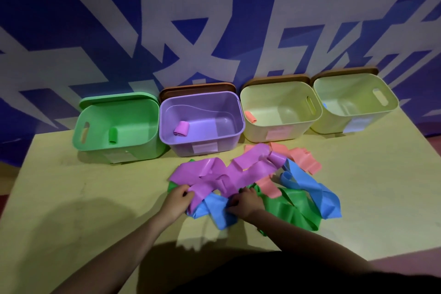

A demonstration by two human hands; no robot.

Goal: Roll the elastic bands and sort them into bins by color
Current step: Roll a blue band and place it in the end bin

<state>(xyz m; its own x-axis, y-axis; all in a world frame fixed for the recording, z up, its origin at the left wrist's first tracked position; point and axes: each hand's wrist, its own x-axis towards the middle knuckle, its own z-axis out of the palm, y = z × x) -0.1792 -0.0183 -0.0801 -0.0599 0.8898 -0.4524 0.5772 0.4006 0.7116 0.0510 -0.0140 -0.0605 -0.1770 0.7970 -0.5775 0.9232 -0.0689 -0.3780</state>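
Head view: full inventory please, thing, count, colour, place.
Green bin: 1, far left of the row, green roll inside.
Purple bin: 1, second from left, purple roll inside.
Cream bins: 2, right; near one holds a salmon roll, far one shows a bit of blue.
Loose bands: heap mid-table, purple, blue, green, salmon; count unclear.
Table: 1, yellowish.
Left hand: grips the purple band.
Right hand: grips the bands, which colour unclear.
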